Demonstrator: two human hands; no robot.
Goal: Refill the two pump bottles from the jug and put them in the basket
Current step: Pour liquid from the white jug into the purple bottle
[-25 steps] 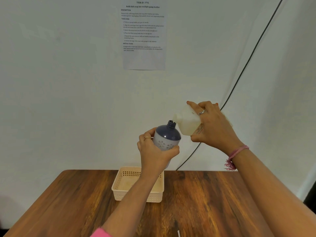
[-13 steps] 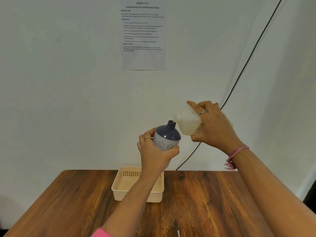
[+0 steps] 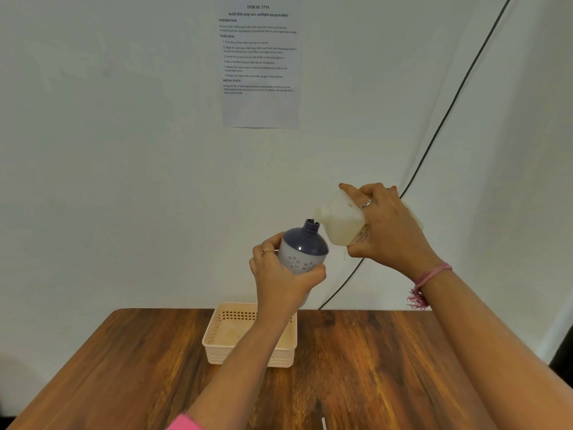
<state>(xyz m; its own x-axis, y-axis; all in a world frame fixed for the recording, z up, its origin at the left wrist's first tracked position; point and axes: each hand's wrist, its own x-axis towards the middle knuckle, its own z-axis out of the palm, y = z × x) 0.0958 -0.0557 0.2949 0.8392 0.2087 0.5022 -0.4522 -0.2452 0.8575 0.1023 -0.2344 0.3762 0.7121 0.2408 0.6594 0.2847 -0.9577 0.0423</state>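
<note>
- Pump bottle [image 3: 303, 248], blue-topped, uncapped, held in mid-air above the basket [image 3: 217, 346] by the left hand [image 3: 280, 279] wrapped round its body.
- Right hand [image 3: 389, 231] grips the tilted jug [image 3: 341, 221], spout at the bottle's mouth.
- Likely light, smooth plastic; hold round the belly.

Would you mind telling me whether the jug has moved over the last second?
No. The jug in the right hand sits at the same spot against the black cable on the wall, its spout at the blue bottle mouth.
</note>
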